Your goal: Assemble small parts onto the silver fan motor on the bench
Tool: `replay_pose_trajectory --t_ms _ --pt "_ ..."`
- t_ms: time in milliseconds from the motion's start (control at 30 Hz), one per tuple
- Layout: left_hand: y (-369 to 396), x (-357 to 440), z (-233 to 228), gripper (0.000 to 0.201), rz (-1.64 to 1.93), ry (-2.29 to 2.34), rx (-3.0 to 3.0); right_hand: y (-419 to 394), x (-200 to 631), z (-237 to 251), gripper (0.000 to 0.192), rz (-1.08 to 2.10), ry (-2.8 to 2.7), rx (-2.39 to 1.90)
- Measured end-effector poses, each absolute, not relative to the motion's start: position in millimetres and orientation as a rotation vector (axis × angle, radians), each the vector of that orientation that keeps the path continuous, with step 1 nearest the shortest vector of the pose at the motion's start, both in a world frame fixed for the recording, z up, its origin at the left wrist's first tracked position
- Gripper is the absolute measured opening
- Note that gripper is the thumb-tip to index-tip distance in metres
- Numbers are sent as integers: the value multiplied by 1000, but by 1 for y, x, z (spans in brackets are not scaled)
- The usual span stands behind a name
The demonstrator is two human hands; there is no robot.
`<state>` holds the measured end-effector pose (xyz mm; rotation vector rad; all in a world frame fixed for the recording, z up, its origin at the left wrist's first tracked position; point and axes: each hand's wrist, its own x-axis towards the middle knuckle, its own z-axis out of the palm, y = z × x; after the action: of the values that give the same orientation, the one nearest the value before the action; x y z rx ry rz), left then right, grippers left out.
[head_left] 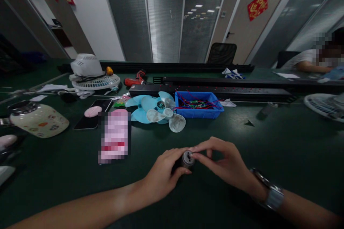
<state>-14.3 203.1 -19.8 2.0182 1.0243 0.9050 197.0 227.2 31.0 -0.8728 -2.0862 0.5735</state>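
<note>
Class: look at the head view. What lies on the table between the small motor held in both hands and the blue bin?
Only bare green table separates the motor from the blue bin; the fan blades sit left of that stretch.

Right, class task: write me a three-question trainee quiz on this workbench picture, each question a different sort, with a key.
1. True or false: both hands touch the small motor.
2. Which lies nearest the blue tray of wires? A) fan blades B) red drill C) patterned mug
3. Fill in: the right hand wears a ___ on its wrist.

Key:
1. True: the left hand has a closed grip on the motor, and the right fingertips pinch its end.
2. A
3. wristwatch
</note>
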Motion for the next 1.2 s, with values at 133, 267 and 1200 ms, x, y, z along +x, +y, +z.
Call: replay_pose_trajectory --t_ms 133,267,1200 --pt "204 -14 -14 44 843 1054 1999 229 225 29 11 676 -1978 -988" --pt "203 -14 -11 47 804 1087 1984 226 256 13 11 776 -2072 -1168" --pt "204 -13 -10 45 895 1051 1947 225 195 30 9 681 -2154 -799"
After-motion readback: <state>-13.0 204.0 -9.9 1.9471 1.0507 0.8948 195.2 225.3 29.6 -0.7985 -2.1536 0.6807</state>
